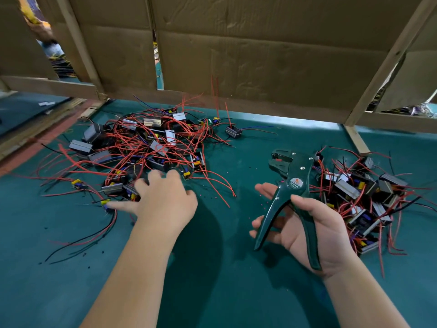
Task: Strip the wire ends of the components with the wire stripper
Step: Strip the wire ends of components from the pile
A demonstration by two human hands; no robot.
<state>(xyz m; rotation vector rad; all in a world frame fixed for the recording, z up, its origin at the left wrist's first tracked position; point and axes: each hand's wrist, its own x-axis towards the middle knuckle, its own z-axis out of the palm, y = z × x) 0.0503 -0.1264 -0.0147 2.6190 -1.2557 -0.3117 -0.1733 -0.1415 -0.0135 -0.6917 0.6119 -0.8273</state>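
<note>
So the right hand [314, 228] is palm-up with the dark green wire stripper [293, 183] in its grip, thumb curled over one handle, fingers under the other, handles splayed wide. The left hand [165, 200] is palm-down, fingers spread, grip holding nothing, fingertips touching the tangled pile of boxy components [146, 143] with thin red and black wires. A second pile [359, 190] sits just right of the stripper on the matte teal worktop [224, 268].

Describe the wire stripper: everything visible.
The dark green wire stripper looks like painted metal, with silver rivets, a round red label and jaws at its head. Its two long handles are spread apart. The right hand grips it, thumb over one handle, head pointing away, above the teal mat beside a pile of red-wired components.
</note>
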